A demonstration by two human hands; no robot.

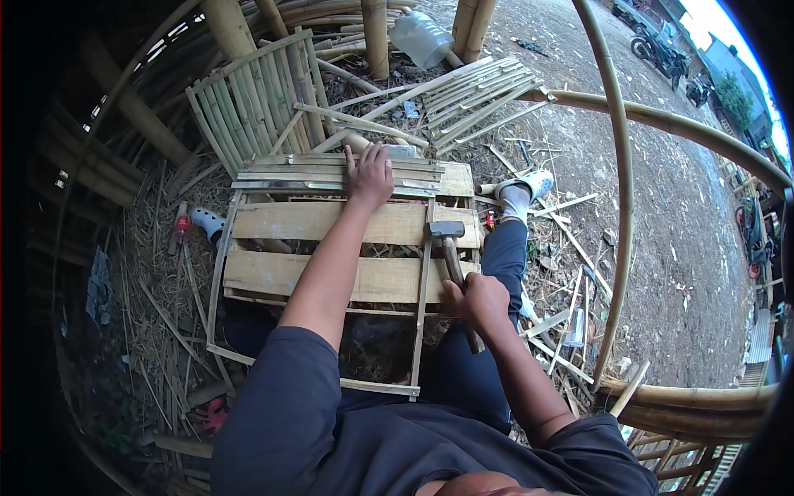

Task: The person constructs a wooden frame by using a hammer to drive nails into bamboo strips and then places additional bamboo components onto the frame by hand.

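Observation:
My right hand [482, 302] is wrapped round the wooden handle of a hammer [447, 230]. The hammer's dark metal head lies over the right rail of a bamboo frame [423, 306]. Several narrow bamboo slats [285, 175] run across the far end of this frame. Flat on those slats rests my left hand [370, 177], its fingers stretched out and a little apart. Below the frame is a low bench of pale planks [289, 221], with gaps between them. The frame's near end reaches past the bench, over my lap.
Beyond the bench, a slatted bamboo panel [248, 103] leans at the left, and another panel [484, 99] lies to the right. A bent bamboo pole [616, 165] curves along the right side. A clear plastic jug [422, 40] lies at the back. Bamboo scraps [571, 248] litter the ground.

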